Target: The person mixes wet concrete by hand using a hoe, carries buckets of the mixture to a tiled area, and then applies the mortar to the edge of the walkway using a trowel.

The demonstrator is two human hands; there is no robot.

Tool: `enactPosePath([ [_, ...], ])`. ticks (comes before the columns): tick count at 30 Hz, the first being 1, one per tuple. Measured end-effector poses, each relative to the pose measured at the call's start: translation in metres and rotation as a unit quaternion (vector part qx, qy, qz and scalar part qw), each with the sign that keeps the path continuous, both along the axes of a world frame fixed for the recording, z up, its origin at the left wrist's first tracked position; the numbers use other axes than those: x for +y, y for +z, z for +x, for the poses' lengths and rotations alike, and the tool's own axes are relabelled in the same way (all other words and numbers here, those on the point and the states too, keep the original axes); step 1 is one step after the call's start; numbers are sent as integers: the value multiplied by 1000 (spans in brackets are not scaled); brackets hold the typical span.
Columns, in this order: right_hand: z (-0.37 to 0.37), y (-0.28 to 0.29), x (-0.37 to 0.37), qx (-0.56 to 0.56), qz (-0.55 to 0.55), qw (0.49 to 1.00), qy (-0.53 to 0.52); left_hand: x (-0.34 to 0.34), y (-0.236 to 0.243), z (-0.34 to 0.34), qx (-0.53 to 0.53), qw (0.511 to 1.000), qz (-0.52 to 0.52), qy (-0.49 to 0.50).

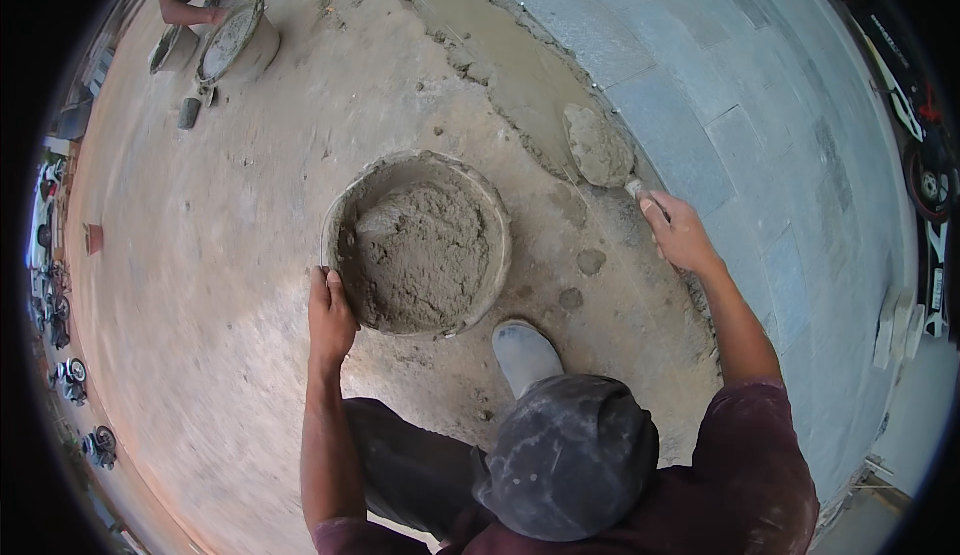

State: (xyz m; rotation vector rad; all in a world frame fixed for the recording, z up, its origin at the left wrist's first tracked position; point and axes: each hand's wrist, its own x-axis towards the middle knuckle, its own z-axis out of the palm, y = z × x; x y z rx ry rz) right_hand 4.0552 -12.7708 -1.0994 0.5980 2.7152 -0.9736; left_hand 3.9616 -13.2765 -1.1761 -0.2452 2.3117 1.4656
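Note:
My left hand is closed on the left edge of a round bucket, gripping it by the rim or its wire handle. Grey wet mortar partly fills that bucket, which rests on the ground in front of me. In my right hand is the handle of a trowel. A heap of mortar covers its blade, so the blade itself is hidden. The loaded trowel sits over the near end of a smooth wet mortar strip beside grey paving slabs; I cannot tell whether it touches.
At the far left another person's arm reaches to a mortar-caked bucket, with a smaller bucket alongside. A dark cup-like object lies near them. Motorcycles stand along the right edge. My boot is close to the bucket.

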Motion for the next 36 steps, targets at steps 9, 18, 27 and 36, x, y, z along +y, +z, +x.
enactPosePath([
  [9, -107, -8, -9, -151, -59, 985, -63, -2, 2, -1, 21, 1000, 9, 2],
  [18, 41, 50, 0, -152, -36, 986, -53, -13, -5, 1, 74, 997, -23, -10],
  [27, -106, -33, 6, -83, -50, 991, -91, 7, -3, -2, -16, 999, 38, 16],
  [36, 43, 42, -4, -164, -73, 973, -143, -17, -13, 7, 34, 999, -20, 4],
])
